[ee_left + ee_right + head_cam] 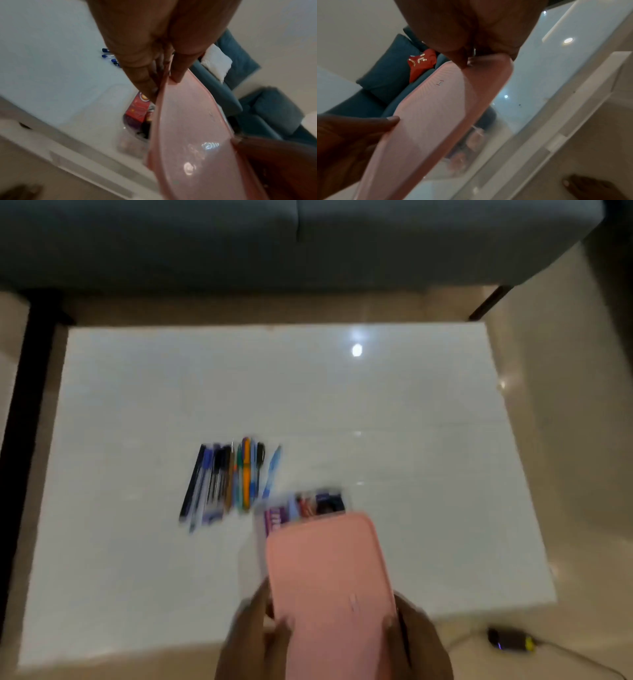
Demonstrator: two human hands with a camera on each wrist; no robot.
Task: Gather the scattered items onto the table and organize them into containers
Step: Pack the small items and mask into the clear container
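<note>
Both my hands hold a pink lid (329, 583) by its near end, above a clear container (260, 529) on the white table (411, 474). My left hand (270, 628) pinches the lid's left edge, thumb on top; in the left wrist view the left hand (164, 75) grips the pink lid (188, 135). My right hand (400, 625) grips the right edge, and in the right wrist view the right hand (471, 59) clamps the pink lid (428, 115). The container holds colourful packets (308, 506), partly hidden by the lid. A row of several pens (229, 481) lies to its left.
A grey-blue sofa (274, 241) stands beyond the table's far edge. A small dark device with a cable (510, 640) lies on the floor at the right. A red item (421, 65) rests on the sofa. A bare foot (590, 188) stands on the floor.
</note>
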